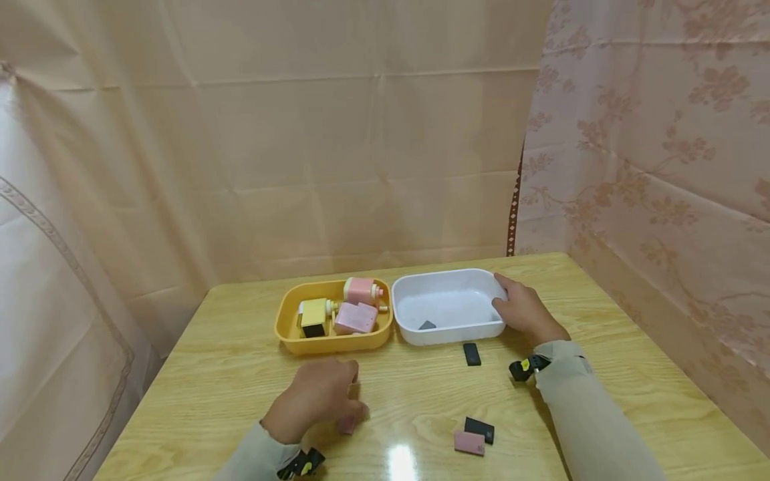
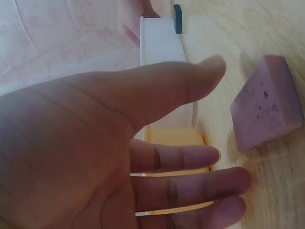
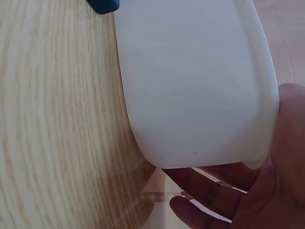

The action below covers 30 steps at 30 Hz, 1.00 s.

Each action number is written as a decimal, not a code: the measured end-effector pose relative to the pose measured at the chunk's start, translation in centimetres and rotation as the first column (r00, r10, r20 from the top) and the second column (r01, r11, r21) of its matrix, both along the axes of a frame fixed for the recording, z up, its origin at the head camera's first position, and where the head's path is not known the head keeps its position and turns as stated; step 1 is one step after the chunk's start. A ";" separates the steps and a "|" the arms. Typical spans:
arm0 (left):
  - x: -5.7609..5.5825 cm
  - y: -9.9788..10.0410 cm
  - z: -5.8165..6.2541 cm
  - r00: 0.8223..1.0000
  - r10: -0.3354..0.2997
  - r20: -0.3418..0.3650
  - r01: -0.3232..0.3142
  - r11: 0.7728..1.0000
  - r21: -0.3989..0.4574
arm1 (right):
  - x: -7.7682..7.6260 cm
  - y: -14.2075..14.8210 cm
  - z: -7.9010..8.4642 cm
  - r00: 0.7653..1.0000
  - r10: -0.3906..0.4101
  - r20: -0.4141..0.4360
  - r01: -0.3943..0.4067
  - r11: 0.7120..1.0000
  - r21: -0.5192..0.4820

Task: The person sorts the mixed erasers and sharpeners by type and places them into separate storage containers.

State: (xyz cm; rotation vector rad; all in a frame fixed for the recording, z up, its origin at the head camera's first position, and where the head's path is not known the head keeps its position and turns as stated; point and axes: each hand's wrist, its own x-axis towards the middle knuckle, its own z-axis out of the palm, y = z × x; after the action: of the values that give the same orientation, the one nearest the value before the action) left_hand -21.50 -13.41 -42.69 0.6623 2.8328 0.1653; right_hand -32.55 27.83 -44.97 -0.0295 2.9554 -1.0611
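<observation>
Two hands on my feed, doing different jobs. Left hand [image 1: 319,397] is over the near left part of the wood-grain surface [image 1: 234,394], reaching at the speckled pink block [image 2: 267,102]. Left fingers are extended, thumb well apart from them, nothing gripped — left wrist view shows the block just past the fingertips, no contact I can make out. I read that wide gap as room for the block between thumb and fingers.

Right hand [image 1: 526,310] grips the right end of the white tray [image 1: 448,304], thumb at the rim, fingers wrapped round the outside. Probably steadying it; a light tray like that would likely slide if bumped.

White tray sits at the far side of the surface, one grey piece [image 1: 427,325] in its near left part. Just left of it, end to end, touching or nearly so, is the yellow tray [image 1: 337,344], with a yellow boxy piece [image 1: 314,317], a pale pink boxy piece [image 1: 356,319] and a cream-ended pink piece [image 1: 360,291]. My guess: side by side keeps both within reach of either hand.

Loose stuff: far dark tile [image 1: 472,355] just near of the white tray; near dark tile [image 1: 479,430] and pink tile [image 1: 469,443] together at near right — touching or overlapping, can't tell which.
</observation>
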 end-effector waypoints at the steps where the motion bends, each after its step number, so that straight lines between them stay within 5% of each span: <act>1: 0.0 0.0 0.1 1.000 0.011 0.018 -0.011 1.000 -0.003 | 0.0 0.0 0.0 1.000 -0.001 0.001 0.001 1.000 -0.001; 8: 0.2 0.0 0.3 0.987 0.039 0.157 -0.039 0.999 -0.002 | 0.2 -0.1 0.2 1.000 0.000 0.019 0.000 1.000 -0.015; 13: 0.3 0.1 0.3 0.985 0.030 0.171 -0.029 1.000 -0.010 | 0.2 -0.1 0.3 0.999 0.000 0.034 0.000 1.000 -0.025; 30: 0.0 0.3 -0.3 0.998 -0.070 -0.005 0.070 0.995 0.073 | 0.1 -0.1 0.2 1.000 0.001 0.022 0.000 1.000 -0.016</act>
State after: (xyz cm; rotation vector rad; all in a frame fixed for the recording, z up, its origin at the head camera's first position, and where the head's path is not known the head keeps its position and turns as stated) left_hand -21.48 -13.09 -42.95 0.7765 2.8130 0.2579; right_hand -32.41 27.76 -44.77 -0.0186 2.9278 -1.0778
